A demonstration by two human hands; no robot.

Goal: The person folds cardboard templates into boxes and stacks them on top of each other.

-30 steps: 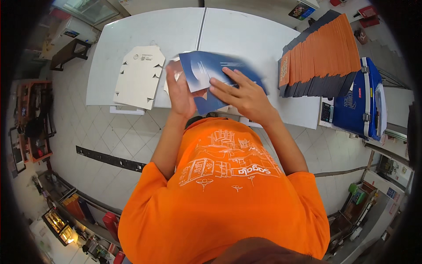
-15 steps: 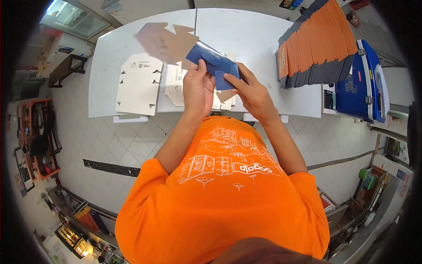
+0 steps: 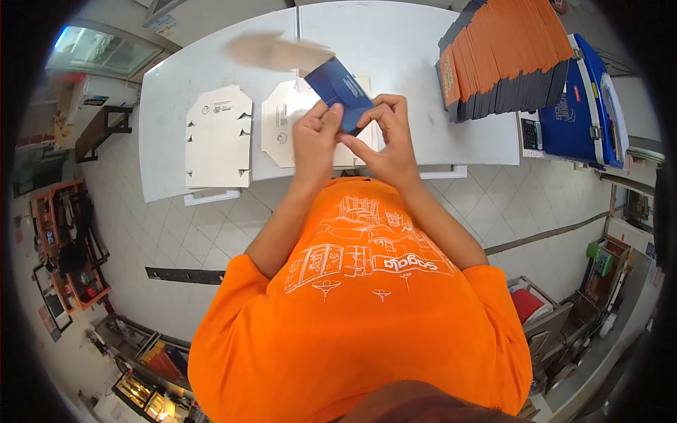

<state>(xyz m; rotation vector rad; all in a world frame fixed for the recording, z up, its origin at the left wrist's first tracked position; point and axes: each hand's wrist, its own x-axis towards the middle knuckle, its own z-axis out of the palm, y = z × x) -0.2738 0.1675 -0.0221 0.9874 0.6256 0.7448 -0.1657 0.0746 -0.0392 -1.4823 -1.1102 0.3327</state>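
Observation:
Both hands hold a partly folded paperboard carton (image 3: 335, 83) above the table's near edge, blue outside and cream inside. Its far end is a blurred cream panel reaching out to the upper left. With the thumb on the blue face, my left hand (image 3: 317, 141) grips the carton's lower left side. My right hand (image 3: 390, 144) pinches the carton's lower right end between bent fingers and thumb. Under the carton lie flat cream blanks (image 3: 280, 127), partly hidden by my hands. Left of them rests another flat cream blank (image 3: 218, 144) with notched sides.
The white table (image 3: 166, 127) has a seam across it. A tall stack of orange and dark folded cartons (image 3: 501, 60) stands on its right side. Beyond it are a blue hard case (image 3: 575, 116) and a calculator (image 3: 531, 134). A dark bench (image 3: 102, 134) stands left of the table.
The carton has turned more upright and its cream panel has swung. My right hand has moved down and left, its fingers now bent at the carton's lower end.

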